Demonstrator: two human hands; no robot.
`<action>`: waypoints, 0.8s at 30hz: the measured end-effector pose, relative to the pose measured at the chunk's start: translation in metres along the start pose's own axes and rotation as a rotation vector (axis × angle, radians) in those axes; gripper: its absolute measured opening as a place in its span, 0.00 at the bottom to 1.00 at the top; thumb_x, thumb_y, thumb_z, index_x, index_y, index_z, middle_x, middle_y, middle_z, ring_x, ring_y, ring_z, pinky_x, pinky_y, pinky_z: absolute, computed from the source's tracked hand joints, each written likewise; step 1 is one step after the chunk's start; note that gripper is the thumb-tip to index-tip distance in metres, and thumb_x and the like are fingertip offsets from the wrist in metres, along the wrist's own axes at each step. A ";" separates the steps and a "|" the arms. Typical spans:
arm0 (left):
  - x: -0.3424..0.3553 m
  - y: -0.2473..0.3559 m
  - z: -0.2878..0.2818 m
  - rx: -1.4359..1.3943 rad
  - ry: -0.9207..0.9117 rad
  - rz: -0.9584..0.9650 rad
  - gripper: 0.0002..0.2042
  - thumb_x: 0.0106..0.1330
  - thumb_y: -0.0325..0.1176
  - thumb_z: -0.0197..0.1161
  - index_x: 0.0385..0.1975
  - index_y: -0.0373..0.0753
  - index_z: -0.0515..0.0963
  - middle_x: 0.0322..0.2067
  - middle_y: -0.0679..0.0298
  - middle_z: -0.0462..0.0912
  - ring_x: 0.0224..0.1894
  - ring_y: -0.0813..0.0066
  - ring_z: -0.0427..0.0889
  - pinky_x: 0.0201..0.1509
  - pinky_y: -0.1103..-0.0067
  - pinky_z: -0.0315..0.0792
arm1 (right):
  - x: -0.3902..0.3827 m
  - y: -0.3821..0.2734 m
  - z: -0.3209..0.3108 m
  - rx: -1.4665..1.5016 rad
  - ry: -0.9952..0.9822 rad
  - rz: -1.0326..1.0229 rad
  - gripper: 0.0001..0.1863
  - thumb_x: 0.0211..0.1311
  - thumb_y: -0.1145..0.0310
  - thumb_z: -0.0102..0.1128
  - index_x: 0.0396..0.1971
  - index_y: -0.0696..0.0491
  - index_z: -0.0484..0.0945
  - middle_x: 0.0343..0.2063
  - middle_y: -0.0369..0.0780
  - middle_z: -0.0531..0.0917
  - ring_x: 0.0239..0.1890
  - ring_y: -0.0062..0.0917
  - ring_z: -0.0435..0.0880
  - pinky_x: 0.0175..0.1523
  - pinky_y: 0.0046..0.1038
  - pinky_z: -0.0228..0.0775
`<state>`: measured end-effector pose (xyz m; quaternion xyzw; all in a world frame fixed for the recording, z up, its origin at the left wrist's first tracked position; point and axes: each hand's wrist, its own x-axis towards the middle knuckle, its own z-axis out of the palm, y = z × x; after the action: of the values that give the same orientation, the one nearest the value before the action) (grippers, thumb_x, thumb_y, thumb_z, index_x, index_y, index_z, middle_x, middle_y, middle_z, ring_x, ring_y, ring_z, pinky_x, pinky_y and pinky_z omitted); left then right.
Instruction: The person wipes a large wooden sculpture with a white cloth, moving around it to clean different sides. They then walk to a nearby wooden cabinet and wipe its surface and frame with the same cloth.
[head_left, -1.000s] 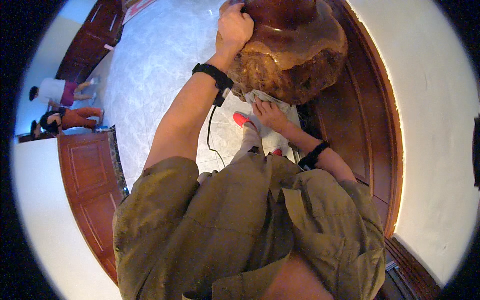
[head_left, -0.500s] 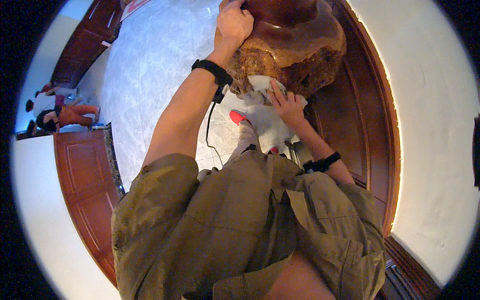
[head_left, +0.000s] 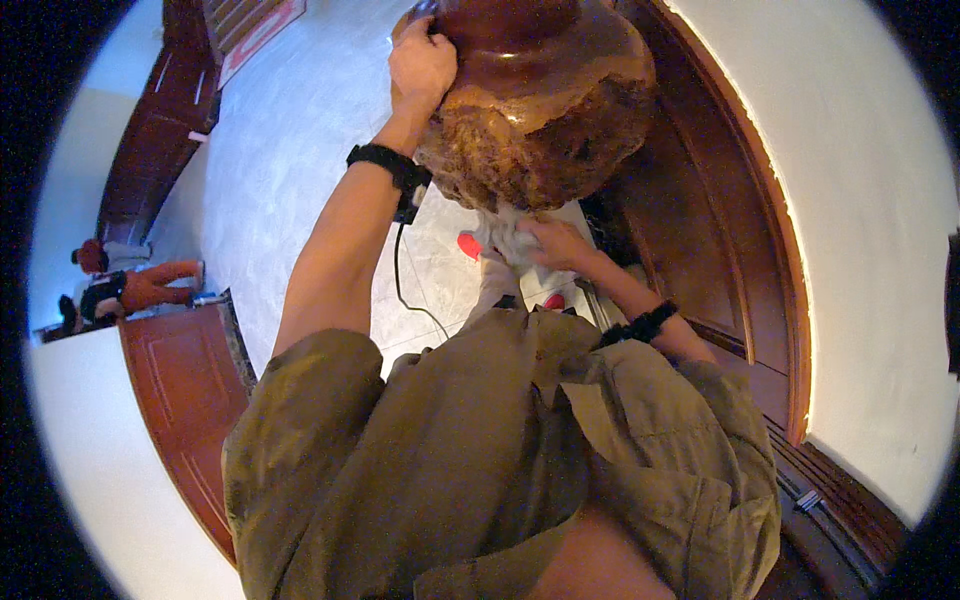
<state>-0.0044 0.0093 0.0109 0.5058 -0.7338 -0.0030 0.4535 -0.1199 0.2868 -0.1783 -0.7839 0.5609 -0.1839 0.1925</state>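
Note:
A large glossy brown wood piece (head_left: 540,120), with a smooth upper part and a rough, knobbly lower edge, fills the top middle. My left hand (head_left: 422,65) is closed on its left rim, fingers curled over the edge. Below the rough underside, my right hand (head_left: 558,243) is closed on a crumpled white cloth (head_left: 507,230). Part of the cloth touches or sits just under the wood's lower edge; I cannot tell which. Some of my right fingers are hidden in the cloth's folds.
Dark wood panelling (head_left: 700,200) runs along the right, beside a white wall (head_left: 860,200). Pale tiles (head_left: 300,130) cover the floor. Two people (head_left: 130,285) are at the far left, past a brown cabinet (head_left: 185,380). A black cable (head_left: 402,270) hangs from my left wristband.
My right hand and the cloth have moved down and left, off the rough face to its lower edge. My left hand keeps hold of the rim. The view has shifted slightly.

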 end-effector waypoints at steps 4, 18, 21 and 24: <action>-0.004 -0.003 0.002 -0.003 -0.025 0.005 0.17 0.56 0.34 0.53 0.44 0.39 0.79 0.42 0.51 0.81 0.46 0.51 0.78 0.53 0.65 0.71 | -0.066 0.053 0.020 0.567 -0.037 0.304 0.22 0.50 0.69 0.57 0.49 0.54 0.72 0.43 0.47 0.78 0.42 0.33 0.80 0.44 0.33 0.74; -0.005 0.013 -0.014 -0.030 -0.065 -0.063 0.17 0.56 0.34 0.53 0.44 0.39 0.78 0.43 0.51 0.80 0.46 0.50 0.78 0.53 0.64 0.71 | 0.002 0.149 0.031 1.726 0.602 0.938 0.18 0.61 0.57 0.52 0.46 0.52 0.74 0.39 0.40 0.79 0.38 0.30 0.79 0.39 0.34 0.74; -0.006 0.005 -0.015 -0.007 -0.057 -0.061 0.17 0.56 0.34 0.53 0.44 0.39 0.78 0.43 0.50 0.80 0.46 0.49 0.78 0.53 0.64 0.71 | 0.014 0.148 0.045 1.768 0.520 0.866 0.19 0.63 0.54 0.49 0.45 0.52 0.75 0.38 0.40 0.79 0.37 0.30 0.78 0.37 0.34 0.74; -0.002 0.009 -0.015 -0.017 -0.078 -0.053 0.17 0.56 0.34 0.52 0.45 0.39 0.78 0.43 0.49 0.80 0.46 0.49 0.78 0.53 0.64 0.70 | 0.026 0.155 0.063 1.779 0.452 0.797 0.20 0.64 0.51 0.46 0.45 0.51 0.75 0.37 0.40 0.79 0.37 0.30 0.78 0.36 0.35 0.74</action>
<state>-0.0010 0.0219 0.0226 0.5206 -0.7372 -0.0410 0.4287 -0.2051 0.2219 -0.3095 -0.0560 0.4645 -0.6035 0.6457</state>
